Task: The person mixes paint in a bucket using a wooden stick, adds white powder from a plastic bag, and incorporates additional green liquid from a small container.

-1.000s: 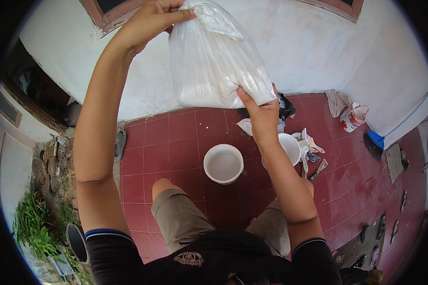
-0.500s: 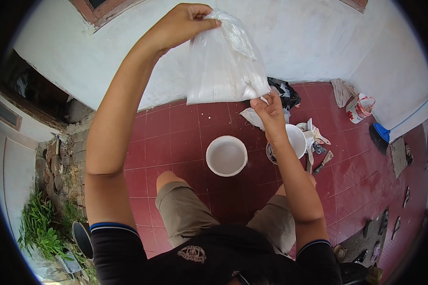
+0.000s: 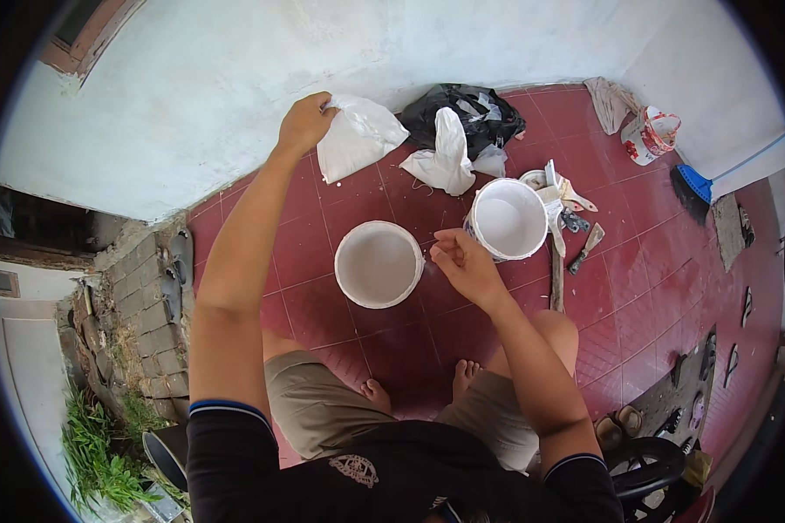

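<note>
My left hand (image 3: pixel 303 124) grips the top of a white plastic bag (image 3: pixel 356 139) that rests on the red tiled floor against the white wall. My right hand (image 3: pixel 464 265) hovers with fingers loosely curled and nothing in it, between two white buckets. The nearer bucket (image 3: pixel 378 263) holds white powder or paint and stands in front of my knees. The second white bucket (image 3: pixel 508 219) stands just right of my right hand. My bare feet (image 3: pixel 419 388) show below the buckets.
A black bag (image 3: pixel 462 113) and a crumpled white bag (image 3: pixel 445 157) lie by the wall. A wooden stick (image 3: pixel 555 275), a scraper (image 3: pixel 584 248) and rags lie right of the second bucket. A small striped bucket (image 3: pixel 647 135) stands far right. Bricks and grass line the left edge.
My left hand has lowered the white bag from overhead down to the floor by the wall. My right hand has let go of the bag's bottom corner and dropped near the buckets.
</note>
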`<move>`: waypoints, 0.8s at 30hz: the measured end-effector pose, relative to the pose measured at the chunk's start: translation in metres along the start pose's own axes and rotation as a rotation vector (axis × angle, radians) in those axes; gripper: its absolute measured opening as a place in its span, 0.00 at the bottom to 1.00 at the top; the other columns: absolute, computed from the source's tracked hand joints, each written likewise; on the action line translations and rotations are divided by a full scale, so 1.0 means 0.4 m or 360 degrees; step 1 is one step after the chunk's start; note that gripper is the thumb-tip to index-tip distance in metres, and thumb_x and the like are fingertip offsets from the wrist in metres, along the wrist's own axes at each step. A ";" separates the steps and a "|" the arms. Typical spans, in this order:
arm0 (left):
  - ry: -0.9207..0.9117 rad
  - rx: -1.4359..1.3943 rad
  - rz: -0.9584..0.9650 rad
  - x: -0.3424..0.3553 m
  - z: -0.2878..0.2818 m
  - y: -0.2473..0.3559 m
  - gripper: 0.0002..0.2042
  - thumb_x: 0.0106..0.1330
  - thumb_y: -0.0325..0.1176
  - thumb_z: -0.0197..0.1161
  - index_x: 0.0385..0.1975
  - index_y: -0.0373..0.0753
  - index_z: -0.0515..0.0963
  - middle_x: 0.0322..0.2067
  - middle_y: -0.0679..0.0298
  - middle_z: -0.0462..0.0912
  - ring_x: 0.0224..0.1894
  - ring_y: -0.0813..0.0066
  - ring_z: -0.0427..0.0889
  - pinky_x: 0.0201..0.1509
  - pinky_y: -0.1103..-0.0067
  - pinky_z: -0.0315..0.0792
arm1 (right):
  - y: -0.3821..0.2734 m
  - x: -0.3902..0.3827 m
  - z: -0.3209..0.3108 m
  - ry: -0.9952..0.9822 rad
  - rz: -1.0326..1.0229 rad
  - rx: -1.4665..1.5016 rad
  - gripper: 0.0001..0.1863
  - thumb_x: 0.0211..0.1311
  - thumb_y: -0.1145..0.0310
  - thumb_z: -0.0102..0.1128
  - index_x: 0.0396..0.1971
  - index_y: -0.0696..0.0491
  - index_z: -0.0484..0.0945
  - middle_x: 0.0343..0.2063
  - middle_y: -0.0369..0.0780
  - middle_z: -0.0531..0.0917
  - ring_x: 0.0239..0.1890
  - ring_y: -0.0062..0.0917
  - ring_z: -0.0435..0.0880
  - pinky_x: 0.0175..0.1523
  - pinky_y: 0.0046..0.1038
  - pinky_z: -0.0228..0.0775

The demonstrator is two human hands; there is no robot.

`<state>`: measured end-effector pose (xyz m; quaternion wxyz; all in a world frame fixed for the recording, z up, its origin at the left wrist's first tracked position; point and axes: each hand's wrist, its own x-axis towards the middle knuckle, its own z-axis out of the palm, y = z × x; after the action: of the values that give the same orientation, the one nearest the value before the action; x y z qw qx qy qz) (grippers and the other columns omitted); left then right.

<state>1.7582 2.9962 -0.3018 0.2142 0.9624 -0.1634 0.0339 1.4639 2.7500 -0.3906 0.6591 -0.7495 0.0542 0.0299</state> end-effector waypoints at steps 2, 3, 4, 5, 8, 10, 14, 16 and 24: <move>0.0028 0.0015 -0.0050 0.012 0.082 -0.043 0.13 0.66 0.39 0.62 0.43 0.37 0.80 0.41 0.52 0.85 0.44 0.52 0.83 0.46 0.65 0.74 | -0.018 -0.010 -0.008 -0.0038 -0.0039 -0.0173 0.18 0.67 0.66 0.63 0.51 0.60 0.75 0.40 0.47 0.84 0.40 0.31 0.86 0.48 0.30 0.79; 0.0108 0.0030 -0.0064 0.020 0.127 -0.061 0.13 0.66 0.39 0.62 0.44 0.38 0.80 0.42 0.52 0.85 0.46 0.51 0.83 0.48 0.64 0.75 | -0.018 -0.012 -0.009 -0.0035 -0.0028 -0.0170 0.18 0.67 0.66 0.63 0.51 0.60 0.75 0.40 0.47 0.84 0.40 0.31 0.86 0.48 0.30 0.79; 0.0182 0.0040 -0.0072 0.024 0.162 -0.066 0.13 0.65 0.39 0.62 0.45 0.39 0.81 0.44 0.52 0.85 0.48 0.51 0.83 0.50 0.64 0.75 | -0.020 -0.016 -0.009 -0.0048 -0.0027 -0.0261 0.18 0.66 0.65 0.63 0.51 0.60 0.76 0.40 0.46 0.85 0.39 0.31 0.86 0.47 0.31 0.79; 0.0167 0.0037 -0.0068 0.028 0.191 -0.075 0.13 0.65 0.39 0.62 0.45 0.39 0.81 0.44 0.52 0.85 0.48 0.51 0.83 0.50 0.64 0.75 | -0.016 -0.019 -0.007 -0.0064 -0.0029 -0.0350 0.19 0.65 0.64 0.63 0.51 0.60 0.76 0.39 0.46 0.85 0.38 0.32 0.86 0.47 0.31 0.78; 0.0244 0.0019 -0.0145 0.040 0.255 -0.100 0.14 0.65 0.37 0.62 0.47 0.38 0.81 0.45 0.51 0.84 0.49 0.50 0.82 0.53 0.64 0.75 | 0.007 -0.023 0.002 -0.0127 -0.0006 -0.0263 0.19 0.64 0.64 0.64 0.50 0.60 0.77 0.38 0.45 0.85 0.37 0.32 0.86 0.46 0.32 0.78; 0.0374 -0.0065 -0.0030 0.046 0.271 -0.133 0.15 0.64 0.36 0.62 0.47 0.37 0.81 0.45 0.49 0.84 0.49 0.49 0.82 0.54 0.63 0.75 | -0.001 -0.024 -0.001 -0.0153 -0.0021 -0.0290 0.19 0.64 0.64 0.64 0.49 0.60 0.77 0.38 0.45 0.85 0.37 0.32 0.86 0.46 0.32 0.78; 0.0306 -0.0109 -0.0047 0.038 0.349 -0.140 0.14 0.64 0.34 0.62 0.47 0.37 0.81 0.45 0.48 0.84 0.49 0.48 0.82 0.54 0.62 0.75 | -0.005 -0.020 -0.012 -0.0143 -0.0005 -0.0312 0.18 0.64 0.63 0.64 0.48 0.59 0.78 0.37 0.45 0.85 0.36 0.32 0.87 0.45 0.32 0.78; 0.0185 -0.0055 -0.0117 0.017 0.394 -0.156 0.14 0.64 0.34 0.62 0.47 0.36 0.81 0.45 0.47 0.84 0.49 0.47 0.82 0.53 0.61 0.75 | 0.001 -0.016 -0.009 -0.0167 -0.0006 -0.0314 0.18 0.64 0.63 0.64 0.47 0.59 0.78 0.37 0.45 0.85 0.36 0.32 0.87 0.45 0.32 0.78; 0.0159 -0.0192 -0.0283 -0.009 0.472 -0.158 0.19 0.64 0.36 0.63 0.52 0.35 0.77 0.48 0.46 0.82 0.51 0.47 0.81 0.56 0.63 0.74 | 0.022 -0.005 -0.028 -0.0229 0.0038 -0.0346 0.17 0.65 0.63 0.64 0.47 0.61 0.78 0.38 0.47 0.86 0.39 0.32 0.87 0.48 0.30 0.78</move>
<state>1.7745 2.9712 -0.4988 0.2817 0.9556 -0.0683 0.0528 1.4606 2.7379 -0.3974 0.5758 -0.8117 0.0123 0.0971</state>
